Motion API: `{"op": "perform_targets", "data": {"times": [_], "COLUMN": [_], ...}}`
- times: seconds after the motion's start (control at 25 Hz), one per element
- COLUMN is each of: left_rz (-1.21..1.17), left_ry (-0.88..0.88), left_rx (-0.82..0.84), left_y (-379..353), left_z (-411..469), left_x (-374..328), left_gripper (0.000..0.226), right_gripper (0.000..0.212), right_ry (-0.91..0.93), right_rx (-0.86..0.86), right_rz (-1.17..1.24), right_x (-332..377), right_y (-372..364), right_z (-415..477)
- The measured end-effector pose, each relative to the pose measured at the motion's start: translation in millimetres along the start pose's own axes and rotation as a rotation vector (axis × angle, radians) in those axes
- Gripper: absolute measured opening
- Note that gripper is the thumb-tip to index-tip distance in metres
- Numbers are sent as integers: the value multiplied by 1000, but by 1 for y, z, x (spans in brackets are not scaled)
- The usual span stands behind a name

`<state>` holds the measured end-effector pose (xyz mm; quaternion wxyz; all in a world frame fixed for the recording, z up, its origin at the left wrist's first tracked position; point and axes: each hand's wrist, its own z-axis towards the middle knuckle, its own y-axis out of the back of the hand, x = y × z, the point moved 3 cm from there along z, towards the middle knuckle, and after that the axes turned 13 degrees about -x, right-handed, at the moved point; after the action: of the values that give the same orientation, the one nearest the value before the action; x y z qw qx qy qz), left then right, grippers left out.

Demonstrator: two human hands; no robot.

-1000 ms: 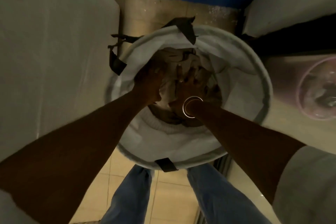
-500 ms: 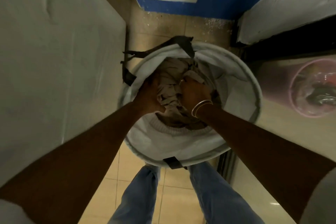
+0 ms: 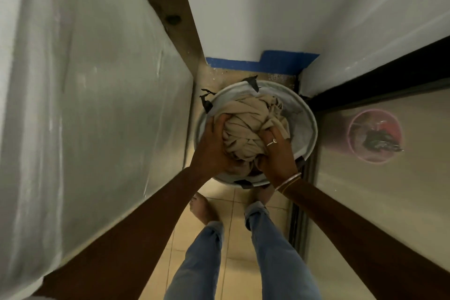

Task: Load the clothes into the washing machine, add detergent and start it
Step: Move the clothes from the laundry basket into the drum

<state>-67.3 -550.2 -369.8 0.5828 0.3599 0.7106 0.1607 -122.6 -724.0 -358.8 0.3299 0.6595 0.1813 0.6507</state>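
Both hands are clamped on a bundle of beige clothes [image 3: 250, 126], pressed between them: the left hand [image 3: 214, 146] cups its left side, the right hand [image 3: 277, 151], with a ring and bangles, grips its right. The bundle sits above the round white laundry basket [image 3: 309, 124], which stands on the tiled floor [image 3: 233, 204] just ahead of the person's feet.

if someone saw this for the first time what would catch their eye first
Probably the bundle of beige clothes in the middle, gripped between the left hand and the right hand just above the round white laundry basket on the floor. Next, the pink tub at the right, and the blue strip along the foot of the far wall.
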Motion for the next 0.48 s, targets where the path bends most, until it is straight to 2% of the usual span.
{"op": "perform_targets", "data": {"times": [0.12, 0.16, 0.36, 0.48], "left_rz": [-161, -190, -362, -481], "left_ry": [29, 20, 5, 31], "left_rx": [-181, -216, -295, -303], "left_y": [48, 60, 116, 146], "left_z": [-5, -9, -28, -38], "left_x": [-36, -48, -123, -160], "left_gripper": [32, 19, 21, 7], "right_gripper": [49, 49, 56, 96], "right_ry": [58, 75, 66, 27], "right_rx": [-17, -26, -106, -209], "right_rz": [41, 15, 46, 113], "right_x": [31, 39, 87, 116], "right_y": [29, 39, 95, 129], "right_z": [9, 12, 28, 24]}}
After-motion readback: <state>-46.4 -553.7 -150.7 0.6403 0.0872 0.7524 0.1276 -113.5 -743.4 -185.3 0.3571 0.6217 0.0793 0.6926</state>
